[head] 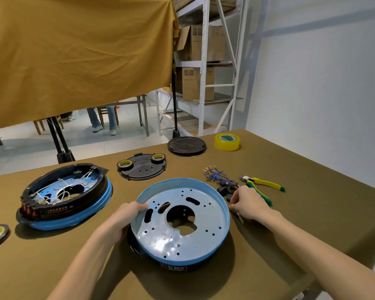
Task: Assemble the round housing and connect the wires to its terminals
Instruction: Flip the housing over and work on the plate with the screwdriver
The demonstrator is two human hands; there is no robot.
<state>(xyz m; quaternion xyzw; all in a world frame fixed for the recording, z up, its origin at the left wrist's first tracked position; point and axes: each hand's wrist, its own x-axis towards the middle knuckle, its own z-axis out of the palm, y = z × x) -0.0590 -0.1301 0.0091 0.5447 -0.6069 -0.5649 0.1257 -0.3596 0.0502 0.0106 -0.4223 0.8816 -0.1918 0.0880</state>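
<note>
Two hands busy: my left hand (126,215) grips blue housing (180,221) rim; right hand (247,202) pinches black connector (226,189). Housing unwired; next, seat connector.

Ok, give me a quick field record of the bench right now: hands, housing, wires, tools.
left hand: fingers over the left rim of the blue housing pan
right hand: at the pan's right rim, fingers at small black parts; grip unclear
pan: open side up, no wires in it
blue wire bundle: loose on the table, right of and behind the pan
cutters: right of the wires, untouched
wired housing: left
black cover plate: behind the pan
</note>
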